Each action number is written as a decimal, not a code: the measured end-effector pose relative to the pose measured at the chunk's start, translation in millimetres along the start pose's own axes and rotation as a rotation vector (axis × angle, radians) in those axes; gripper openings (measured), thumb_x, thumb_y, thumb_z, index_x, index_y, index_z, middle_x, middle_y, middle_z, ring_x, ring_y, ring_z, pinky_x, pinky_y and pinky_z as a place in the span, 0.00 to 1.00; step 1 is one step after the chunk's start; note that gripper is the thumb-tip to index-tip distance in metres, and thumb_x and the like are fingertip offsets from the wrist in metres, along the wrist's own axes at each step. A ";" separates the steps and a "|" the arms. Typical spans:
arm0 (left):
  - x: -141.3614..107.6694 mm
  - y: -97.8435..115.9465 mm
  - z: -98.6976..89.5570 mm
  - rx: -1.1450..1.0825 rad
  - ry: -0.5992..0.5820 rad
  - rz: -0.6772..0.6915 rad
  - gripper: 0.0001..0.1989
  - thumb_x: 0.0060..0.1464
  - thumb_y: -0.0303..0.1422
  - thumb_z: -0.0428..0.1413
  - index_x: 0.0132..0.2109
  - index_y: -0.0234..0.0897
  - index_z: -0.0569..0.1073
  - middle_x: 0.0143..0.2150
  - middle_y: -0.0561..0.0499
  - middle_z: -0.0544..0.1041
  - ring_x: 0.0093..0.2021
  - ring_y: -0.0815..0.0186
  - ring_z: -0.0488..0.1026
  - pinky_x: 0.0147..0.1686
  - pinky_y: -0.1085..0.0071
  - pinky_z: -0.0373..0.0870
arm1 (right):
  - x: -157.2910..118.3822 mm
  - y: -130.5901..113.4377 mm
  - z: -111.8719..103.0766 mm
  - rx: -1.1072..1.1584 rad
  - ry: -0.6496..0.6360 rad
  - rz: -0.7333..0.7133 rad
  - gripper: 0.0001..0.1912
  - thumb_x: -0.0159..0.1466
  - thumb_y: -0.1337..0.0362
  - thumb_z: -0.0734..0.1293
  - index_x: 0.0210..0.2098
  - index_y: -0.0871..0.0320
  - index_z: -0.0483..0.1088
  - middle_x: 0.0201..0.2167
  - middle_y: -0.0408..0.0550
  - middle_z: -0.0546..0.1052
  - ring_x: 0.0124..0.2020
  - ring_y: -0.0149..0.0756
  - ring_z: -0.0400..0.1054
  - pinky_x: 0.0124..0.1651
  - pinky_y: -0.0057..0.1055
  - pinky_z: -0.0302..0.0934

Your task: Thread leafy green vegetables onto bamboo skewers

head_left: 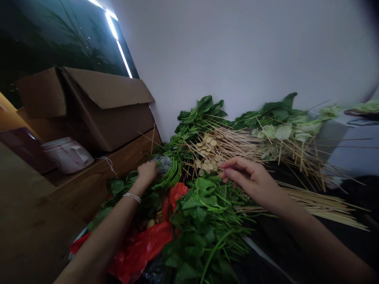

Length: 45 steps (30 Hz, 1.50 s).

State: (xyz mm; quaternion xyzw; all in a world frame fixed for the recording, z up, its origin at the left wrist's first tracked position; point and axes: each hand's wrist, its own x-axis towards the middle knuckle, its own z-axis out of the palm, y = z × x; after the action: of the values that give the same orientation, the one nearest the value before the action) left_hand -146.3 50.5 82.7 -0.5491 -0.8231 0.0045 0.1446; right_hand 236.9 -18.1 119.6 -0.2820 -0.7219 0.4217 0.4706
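Pale wall (251, 51) formed the background. Leafy greens (204, 221) lay front-centre, just below the right hand (253, 176), which was half-open and loosely curled. The left hand (147, 172) was closed beside green stems (174, 173); whether it gripped anything could not be told. Skewered slices (208, 145) lay just beyond the leafy greens; a cardboard box (121, 122) stood at left.
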 end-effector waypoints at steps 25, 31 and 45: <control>-50.1 14.1 -3.9 -0.134 -0.234 0.255 0.61 0.40 0.58 0.60 0.72 0.42 0.38 0.72 0.30 0.46 0.69 0.34 0.48 0.57 0.41 0.55 | 2.3 1.7 -4.8 -0.063 -0.029 0.006 0.08 0.66 0.62 0.63 0.40 0.56 0.72 0.32 0.46 0.79 0.32 0.33 0.74 0.33 0.29 0.70; -38.1 -13.3 -3.8 -0.198 -0.394 0.309 0.56 0.41 0.43 0.63 0.71 0.34 0.45 0.63 0.35 0.69 0.60 0.47 0.68 0.55 0.61 0.64 | 7.4 6.1 -13.6 -0.074 -0.015 0.078 0.11 0.65 0.57 0.63 0.39 0.57 0.72 0.31 0.47 0.79 0.31 0.34 0.74 0.32 0.28 0.68; -4.9 -87.6 -101.1 -0.231 -0.144 0.282 0.28 0.51 0.29 0.54 0.61 0.31 0.68 0.50 0.46 0.80 0.47 0.56 0.76 0.48 0.65 0.69 | 14.4 24.7 -36.2 -0.075 0.054 0.196 0.17 0.64 0.50 0.66 0.41 0.57 0.73 0.30 0.48 0.79 0.31 0.34 0.73 0.32 0.28 0.68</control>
State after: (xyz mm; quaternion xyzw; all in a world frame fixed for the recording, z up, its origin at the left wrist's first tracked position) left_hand -199.1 -4.0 193.0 -0.6701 -0.7414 -0.0307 0.0192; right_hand 264.6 17.9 111.7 -0.3801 -0.6930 0.4308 0.4356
